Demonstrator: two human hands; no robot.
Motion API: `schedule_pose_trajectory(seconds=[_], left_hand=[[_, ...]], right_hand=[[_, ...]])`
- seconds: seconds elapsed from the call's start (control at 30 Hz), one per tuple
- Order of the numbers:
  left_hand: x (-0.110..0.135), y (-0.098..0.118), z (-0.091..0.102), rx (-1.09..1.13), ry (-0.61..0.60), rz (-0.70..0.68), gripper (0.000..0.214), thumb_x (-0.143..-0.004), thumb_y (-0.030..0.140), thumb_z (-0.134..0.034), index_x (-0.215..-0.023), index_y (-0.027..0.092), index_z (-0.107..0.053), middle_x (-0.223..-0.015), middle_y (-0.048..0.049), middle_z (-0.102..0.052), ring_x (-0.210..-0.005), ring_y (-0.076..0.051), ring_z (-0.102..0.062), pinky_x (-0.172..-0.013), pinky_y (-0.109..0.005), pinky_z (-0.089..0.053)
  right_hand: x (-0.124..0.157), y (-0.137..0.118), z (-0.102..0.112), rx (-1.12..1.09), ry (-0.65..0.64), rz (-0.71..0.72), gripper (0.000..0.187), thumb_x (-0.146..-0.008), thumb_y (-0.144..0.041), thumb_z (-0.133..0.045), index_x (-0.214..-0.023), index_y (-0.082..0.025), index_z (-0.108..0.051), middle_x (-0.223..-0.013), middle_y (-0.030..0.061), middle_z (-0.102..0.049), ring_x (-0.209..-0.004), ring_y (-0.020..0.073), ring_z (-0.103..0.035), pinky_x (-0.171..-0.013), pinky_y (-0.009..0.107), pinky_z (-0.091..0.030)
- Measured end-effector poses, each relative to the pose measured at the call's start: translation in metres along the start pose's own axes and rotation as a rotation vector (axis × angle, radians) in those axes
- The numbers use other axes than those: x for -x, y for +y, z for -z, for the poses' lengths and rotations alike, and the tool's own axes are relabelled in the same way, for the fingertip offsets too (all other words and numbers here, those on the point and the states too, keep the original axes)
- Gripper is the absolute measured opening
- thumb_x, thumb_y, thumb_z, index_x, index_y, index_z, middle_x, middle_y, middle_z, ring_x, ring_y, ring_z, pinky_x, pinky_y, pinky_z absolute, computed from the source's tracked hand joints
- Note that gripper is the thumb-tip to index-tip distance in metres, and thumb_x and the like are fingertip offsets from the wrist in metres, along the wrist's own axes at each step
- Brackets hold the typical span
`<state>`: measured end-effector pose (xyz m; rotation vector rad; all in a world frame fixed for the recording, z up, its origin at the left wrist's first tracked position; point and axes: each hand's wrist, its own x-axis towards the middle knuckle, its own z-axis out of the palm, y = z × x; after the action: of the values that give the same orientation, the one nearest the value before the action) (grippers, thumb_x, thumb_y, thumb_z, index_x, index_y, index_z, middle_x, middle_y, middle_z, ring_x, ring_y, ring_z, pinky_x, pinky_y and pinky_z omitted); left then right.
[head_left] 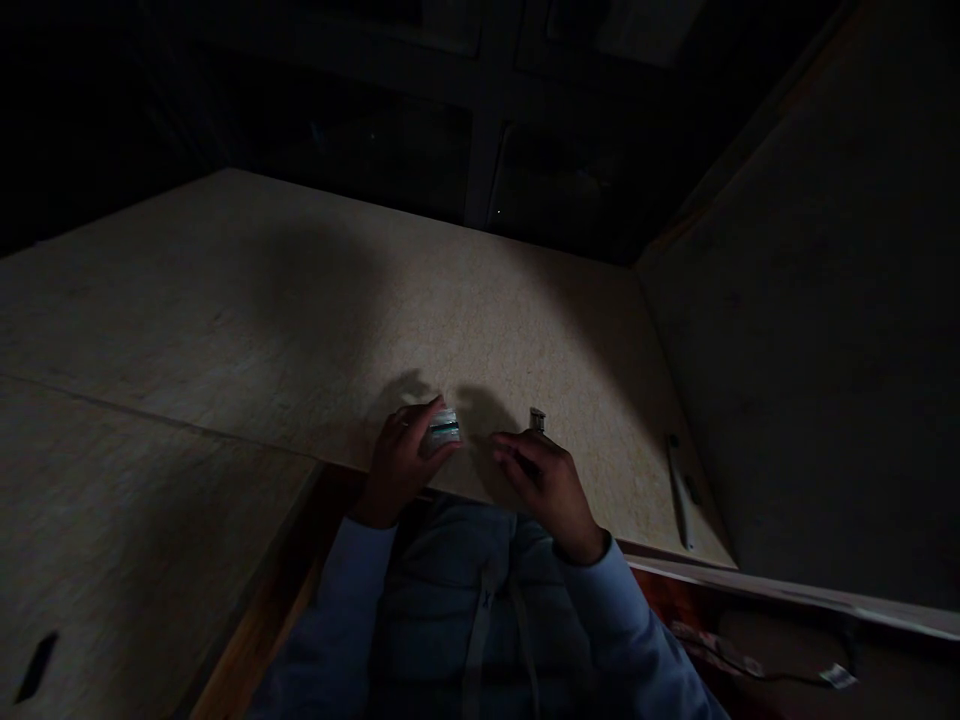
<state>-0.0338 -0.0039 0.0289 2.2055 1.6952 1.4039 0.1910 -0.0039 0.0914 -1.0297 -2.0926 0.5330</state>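
Observation:
My left hand is closed around a small clear object with a dark green band, thumb below and fingers above it, just over the front part of the table. To the right, my right hand has its thumb and fingertips pinched together. Whether something tiny sits in that pinch I cannot make out in the dim light. Right behind the right hand's knuckles lies a small dark metallic-looking item on the tabletop, partly covered by the hand.
The pale mottled tabletop ends at a dark wall panel on the right. Near that side lies a long thin tool, with a small dark piece beside it. A black strip is at the lower left. A cable shows below the table's right edge.

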Motion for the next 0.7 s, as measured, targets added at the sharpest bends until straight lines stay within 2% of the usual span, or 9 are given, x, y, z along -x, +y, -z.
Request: schedule_pose_trajectory(seconds=[0.1, 0.2, 0.37, 0.7], left_hand=[[-0.003, 0.023, 0.001, 0.003, 0.001, -0.14, 0.061, -0.086, 0.041, -0.072, -0.138, 0.018, -0.05, -0.122, -0.0072, -0.066, -0.113, -0.022, -0.058, -0.099, -0.035, -0.046], [-0.007, 0.042, 0.001, 0.013, -0.004, -0.234, 0.056, -0.088, 0.032, -0.069, -0.139, 0.016, -0.049, -0.119, -0.0084, -0.067, -0.111, -0.022, -0.058, -0.098, -0.034, -0.047], [-0.011, 0.06, -0.004, 0.034, -0.041, -0.268, 0.056, -0.09, 0.032, -0.067, -0.14, 0.016, -0.049, -0.118, -0.0099, -0.067, -0.11, -0.024, -0.059, -0.095, -0.036, -0.048], [-0.018, 0.089, -0.024, 0.018, -0.082, -0.306, 0.059, -0.084, 0.026, -0.073, -0.138, 0.014, -0.05, -0.113, -0.0103, -0.068, -0.104, -0.024, -0.059, -0.091, -0.037, -0.05]], right_hand=[[-0.01, 0.0, -0.01, 0.029, -0.017, 0.066, 0.024, -0.094, -0.02, -0.061, -0.114, -0.013, -0.072, -0.095, 0.0088, -0.067, -0.085, 0.0158, -0.064, -0.075, 0.027, -0.052], [-0.012, 0.003, -0.012, 0.059, -0.037, 0.086, 0.025, -0.095, -0.02, -0.06, -0.116, -0.016, -0.073, -0.095, 0.0091, -0.063, -0.086, 0.0173, -0.063, -0.075, 0.03, -0.052], [0.0, 0.009, -0.002, 0.064, -0.001, 0.097, 0.026, -0.095, -0.022, -0.06, -0.116, -0.025, -0.074, -0.093, 0.0081, -0.06, -0.083, 0.0171, -0.061, -0.072, 0.03, -0.051], [0.014, 0.017, 0.026, -0.023, 0.085, 0.023, 0.017, -0.093, -0.02, -0.061, -0.099, -0.021, -0.077, -0.089, 0.007, -0.062, -0.085, 0.0171, -0.061, -0.073, 0.029, -0.052]])
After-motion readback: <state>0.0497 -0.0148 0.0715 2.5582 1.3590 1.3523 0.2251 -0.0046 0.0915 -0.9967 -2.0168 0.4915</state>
